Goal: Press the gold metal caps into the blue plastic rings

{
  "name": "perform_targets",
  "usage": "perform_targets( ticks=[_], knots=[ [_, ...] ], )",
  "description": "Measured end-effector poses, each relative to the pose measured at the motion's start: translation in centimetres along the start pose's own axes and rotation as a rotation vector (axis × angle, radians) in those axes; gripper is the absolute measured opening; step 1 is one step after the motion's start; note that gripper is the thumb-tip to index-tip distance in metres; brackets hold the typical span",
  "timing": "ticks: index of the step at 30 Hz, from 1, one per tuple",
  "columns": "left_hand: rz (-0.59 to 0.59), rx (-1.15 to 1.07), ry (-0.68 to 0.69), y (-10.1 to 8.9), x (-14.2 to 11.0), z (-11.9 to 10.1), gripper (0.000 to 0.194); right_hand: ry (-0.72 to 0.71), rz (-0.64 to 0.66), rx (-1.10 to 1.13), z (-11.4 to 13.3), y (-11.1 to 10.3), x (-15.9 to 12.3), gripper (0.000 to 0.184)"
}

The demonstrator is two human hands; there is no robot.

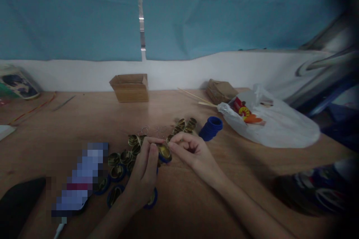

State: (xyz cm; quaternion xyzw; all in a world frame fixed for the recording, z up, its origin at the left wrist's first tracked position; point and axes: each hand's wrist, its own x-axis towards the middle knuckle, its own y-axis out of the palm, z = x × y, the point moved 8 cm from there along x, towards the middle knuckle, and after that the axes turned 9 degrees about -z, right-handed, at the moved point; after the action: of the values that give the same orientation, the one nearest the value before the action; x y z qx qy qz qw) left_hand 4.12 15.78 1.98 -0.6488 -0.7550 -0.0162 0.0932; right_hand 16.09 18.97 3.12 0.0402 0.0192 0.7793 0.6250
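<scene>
Fingers closed, my left hand (148, 160) pinches a small round gold-coloured metal piece with a blue rim (165, 153) at its left edge. My right hand (193, 151) has thumb and forefinger pressed together at the upper right of that piece. Whatever lies between those fingertips is too small to make out. Around and partly behind my left hand lie several similar gold-coloured pieces, some with blue rims (117, 172). More gold pieces without blue rims (178, 130) sit just beyond the right fingers. Thin wire rings (144, 130) rest on the wooden table behind the hands.
A stack of blue rings (211, 129) stands beyond my right hand. Behind are an open cardboard box (131, 92) and a brown paper package (221, 90). A white plastic bag (286, 127) lies right, a dark bottle (314, 188) nearer. A phone (81, 179) with cable lies left.
</scene>
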Motion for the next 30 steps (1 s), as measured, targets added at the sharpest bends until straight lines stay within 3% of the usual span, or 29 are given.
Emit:
perform_targets(
  ticks=[7, 12, 24, 30],
  knots=[
    [0.008, 0.003, -0.016, 0.0, -0.2, 0.2, 0.028, 0.05, 0.043, -0.001, -0.6, 0.1, 0.0, 0.023],
    [0.033, -0.052, -0.098, 0.2, -0.5, 0.8, 0.03, 0.09, 0.044, -0.011, -1.2, 0.0, 0.1, 0.019],
    [0.067, -0.149, -0.179, 0.6, 0.1, 2.0, 0.031, 0.087, -0.002, -0.017, -1.3, 0.1, 0.0, 0.02],
    [0.11, -0.208, -0.224, 0.9, 0.0, 1.2, 0.031, 0.064, -0.019, -0.023, -1.1, 0.1, 0.0, 0.018]
  ],
)
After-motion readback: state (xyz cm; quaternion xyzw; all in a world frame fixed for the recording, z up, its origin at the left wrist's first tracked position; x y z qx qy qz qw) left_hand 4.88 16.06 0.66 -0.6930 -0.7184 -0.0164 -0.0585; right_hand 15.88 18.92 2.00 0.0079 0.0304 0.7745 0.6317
